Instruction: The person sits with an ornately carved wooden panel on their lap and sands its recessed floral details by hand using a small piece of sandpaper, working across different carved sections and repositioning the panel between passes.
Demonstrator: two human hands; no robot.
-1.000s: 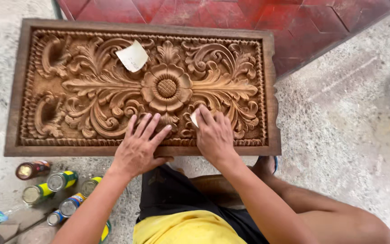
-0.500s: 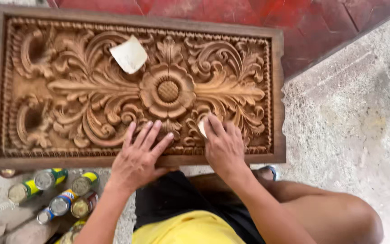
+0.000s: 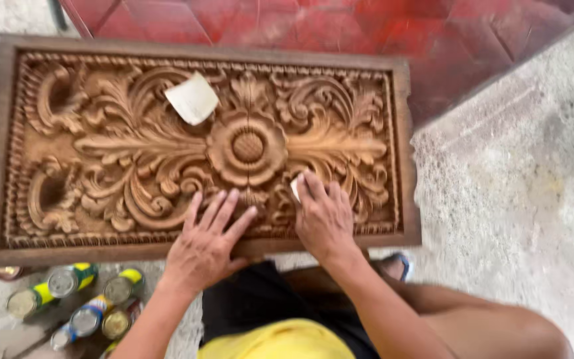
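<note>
Fingers of the right hand (image 3: pixel 323 219) press a small pale sanding scrap (image 3: pixel 295 188), now nearer the carved brown wooden floral panel (image 3: pixel 194 153)'s central rosette; the left hand (image 3: pixel 207 242) stays spread flat, bracing the lower edge.

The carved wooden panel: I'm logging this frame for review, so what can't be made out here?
Head view only:
- The pale piece under the right hand: mostly covered by the fingers, kind unclear.
- Carving under the left hand, which lies flat on the panel: hidden.
- Cans at lower left: partly cut by the frame edge, contents unseen.
- Loose pale sheet: material unclear.
</note>
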